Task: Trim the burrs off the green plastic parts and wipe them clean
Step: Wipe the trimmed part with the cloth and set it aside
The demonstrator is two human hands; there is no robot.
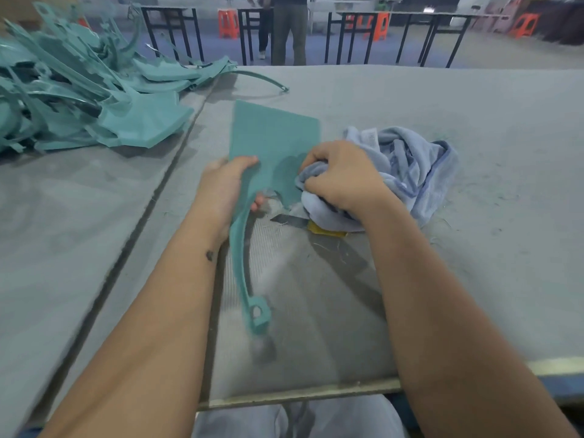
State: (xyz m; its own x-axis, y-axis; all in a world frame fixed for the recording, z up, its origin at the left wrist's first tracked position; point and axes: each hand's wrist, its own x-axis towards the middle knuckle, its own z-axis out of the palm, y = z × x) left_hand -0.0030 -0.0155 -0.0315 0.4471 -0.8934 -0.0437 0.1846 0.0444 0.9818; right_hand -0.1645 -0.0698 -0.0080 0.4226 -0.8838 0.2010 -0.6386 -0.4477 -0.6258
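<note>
Wiping step: left hand (226, 184) grips green part (271, 143); right hand (343, 175) fingers bunch blue cloth (407, 172). Next, likely rub along its arm.

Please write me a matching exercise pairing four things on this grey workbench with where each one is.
Things:
1. flat green plastic part
2. crumpled light-blue cloth
3. heap of green plastic parts
4. yellow-handled knife blade

Places:
A. far left of the bench
B. gripped by the left hand
C. bunched in the right hand
D. lying partly under the cloth

Pairs: 1-B, 2-C, 3-A, 4-D
</note>
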